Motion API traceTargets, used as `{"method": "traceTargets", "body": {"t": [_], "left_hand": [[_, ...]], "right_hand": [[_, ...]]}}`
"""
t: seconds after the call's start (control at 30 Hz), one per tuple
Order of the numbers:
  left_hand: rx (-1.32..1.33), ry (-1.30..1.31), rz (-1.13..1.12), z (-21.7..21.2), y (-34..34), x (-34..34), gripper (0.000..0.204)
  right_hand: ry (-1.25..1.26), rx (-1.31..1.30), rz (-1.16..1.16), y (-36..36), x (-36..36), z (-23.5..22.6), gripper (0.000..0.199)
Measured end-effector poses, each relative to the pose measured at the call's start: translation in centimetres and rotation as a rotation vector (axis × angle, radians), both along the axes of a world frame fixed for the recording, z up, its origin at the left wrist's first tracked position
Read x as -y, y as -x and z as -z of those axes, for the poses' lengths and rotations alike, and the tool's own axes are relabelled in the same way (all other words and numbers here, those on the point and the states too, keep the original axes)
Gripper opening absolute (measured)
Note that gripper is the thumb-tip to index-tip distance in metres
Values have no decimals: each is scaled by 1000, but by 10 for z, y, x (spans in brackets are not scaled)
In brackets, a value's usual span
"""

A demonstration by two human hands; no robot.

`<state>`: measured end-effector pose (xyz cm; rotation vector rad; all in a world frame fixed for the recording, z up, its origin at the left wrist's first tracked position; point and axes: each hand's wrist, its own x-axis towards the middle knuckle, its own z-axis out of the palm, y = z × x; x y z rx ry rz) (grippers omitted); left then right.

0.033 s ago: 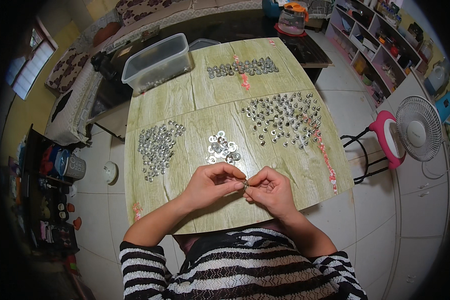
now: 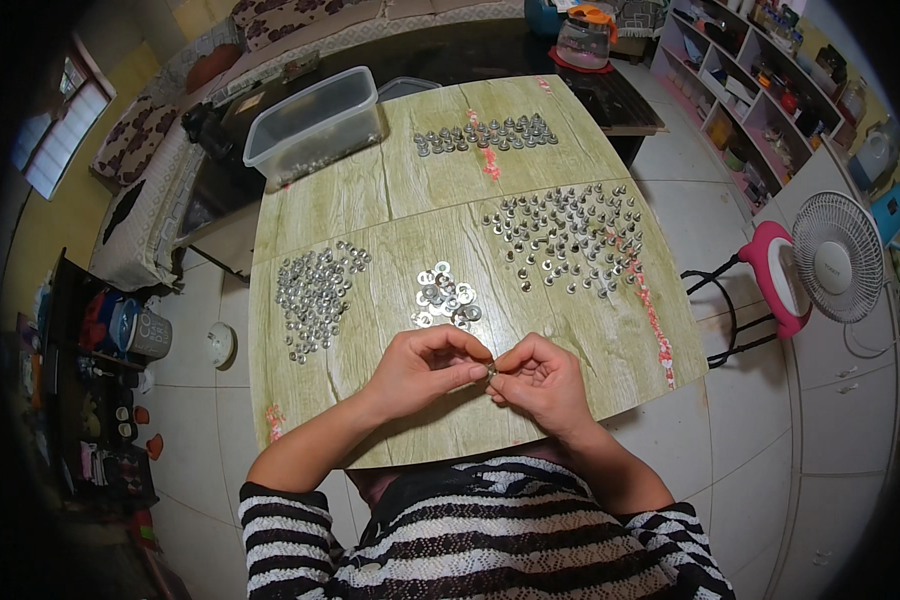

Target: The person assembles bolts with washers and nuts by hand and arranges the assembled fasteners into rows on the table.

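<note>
My left hand (image 2: 428,370) and my right hand (image 2: 545,385) meet fingertip to fingertip over the near part of the table. Both are closed in a pinch on a small metal fastener (image 2: 491,371), mostly covered by the fingers, so its exact kind is hidden. Just beyond my left hand lies a loose pile of flat round washers (image 2: 443,295). To the left spreads a group of small shiny nuts (image 2: 315,295). Over on the right, many bolts (image 2: 570,235) stand on their heads, points up. Farther back, more bolts (image 2: 485,136) with wider bases stand in close rows.
A clear plastic tub (image 2: 315,125) with small metal pieces sits at the table's far left corner. The wood-patterned table (image 2: 390,230) has a seam across it. A dark table (image 2: 440,55) with a jug (image 2: 583,40) stands behind. At right is a white fan (image 2: 834,255) by a pink-backed chair (image 2: 775,280).
</note>
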<state>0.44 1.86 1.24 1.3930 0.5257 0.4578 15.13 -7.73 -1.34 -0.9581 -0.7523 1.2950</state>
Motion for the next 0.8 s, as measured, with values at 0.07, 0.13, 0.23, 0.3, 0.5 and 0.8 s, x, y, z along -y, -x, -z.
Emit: {"method": "traceTargets", "body": {"t": [0.07, 0.13, 0.23, 0.3, 0.5, 0.8], "left_hand": [[51, 10, 35, 1, 1, 0, 14], [72, -7, 20, 4, 2, 2, 14], [107, -132, -45, 7, -2, 4, 14], [120, -240, -95, 6, -3, 2, 14], [-110, 49, -1, -1, 1, -1, 13], [110, -502, 58, 9, 3, -3, 10]], "right_hand": [[-14, 65, -6, 0, 0, 0, 11], [-5, 74, -13, 0, 0, 0, 11], [-4, 58, -3, 0, -1, 2, 11], [-12, 35, 15, 0, -2, 2, 11], [-30, 359, 110, 5, 2, -2, 12], [42, 26, -14, -4, 0, 1, 10]]}}
